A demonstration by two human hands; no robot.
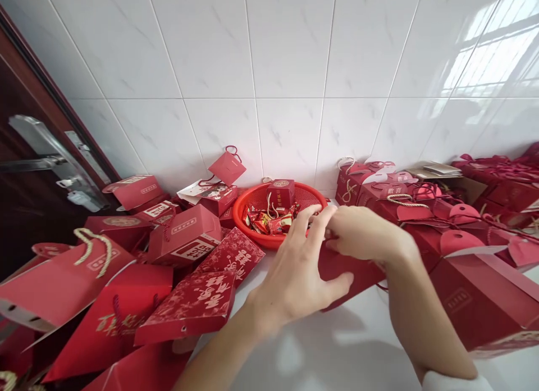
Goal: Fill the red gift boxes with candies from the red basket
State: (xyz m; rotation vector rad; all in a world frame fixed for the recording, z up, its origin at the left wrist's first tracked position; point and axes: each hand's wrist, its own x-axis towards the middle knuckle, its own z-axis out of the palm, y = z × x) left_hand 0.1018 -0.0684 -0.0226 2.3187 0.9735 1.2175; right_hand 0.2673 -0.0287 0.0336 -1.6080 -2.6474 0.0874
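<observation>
A red gift box stands on the white tabletop in front of me, mostly covered by my hands. My left hand is spread beside it, the thumb over its front side and the fingers reaching toward the basket. Over the box's top, my right hand is curled with the fingertips pointing down; what they hold, if anything, is hidden. Just behind is an orange-red plastic basket with wrapped candies and a small red box in it.
Red gift boxes and bags are heaped at the left, with flat patterned boxes at that heap's edge. Closed red boxes with cord handles line the right side. A tiled wall rises behind; a door handle is far left.
</observation>
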